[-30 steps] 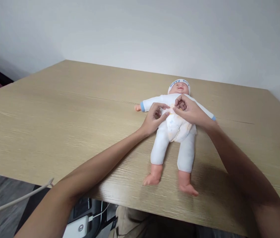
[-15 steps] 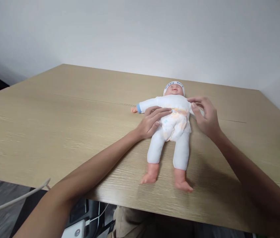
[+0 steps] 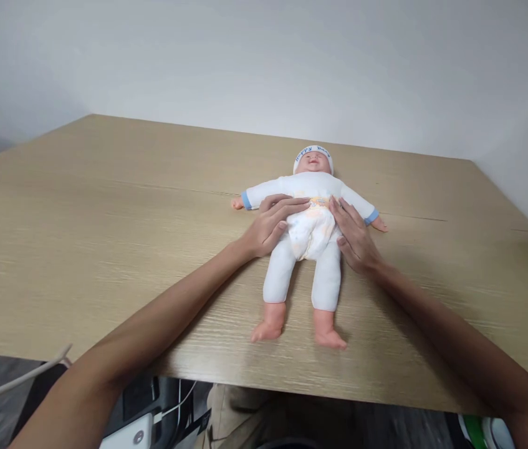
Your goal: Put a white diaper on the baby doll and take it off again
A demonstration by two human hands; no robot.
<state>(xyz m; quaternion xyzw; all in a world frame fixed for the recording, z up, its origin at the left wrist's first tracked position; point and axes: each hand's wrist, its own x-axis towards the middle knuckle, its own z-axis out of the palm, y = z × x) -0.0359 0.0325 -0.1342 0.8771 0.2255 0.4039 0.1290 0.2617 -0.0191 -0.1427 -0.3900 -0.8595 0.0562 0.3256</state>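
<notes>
A baby doll in a white suit and a lettered white cap lies on its back, head away from me, arms spread out. Around its hips is a diaper with an orange patterned waistband. My left hand rests flat on the left side of the diaper and waist, fingers stretched toward the middle. On the other side, my right hand lies against the diaper's right edge with fingers extended. Both hands are open and touch the doll without gripping it. The diaper's sides are partly hidden under my fingers.
The doll lies on a wooden table with a seam across it, against a pale wall. Below the front edge are a white device with a plugged-in cable and a thicker white cable at the left.
My right hand has come down from beside the doll's shoulder onto the diaper's right side, uncovering the doll's arm there. My left hand stays on the diaper. The whole view has shifted slightly.
</notes>
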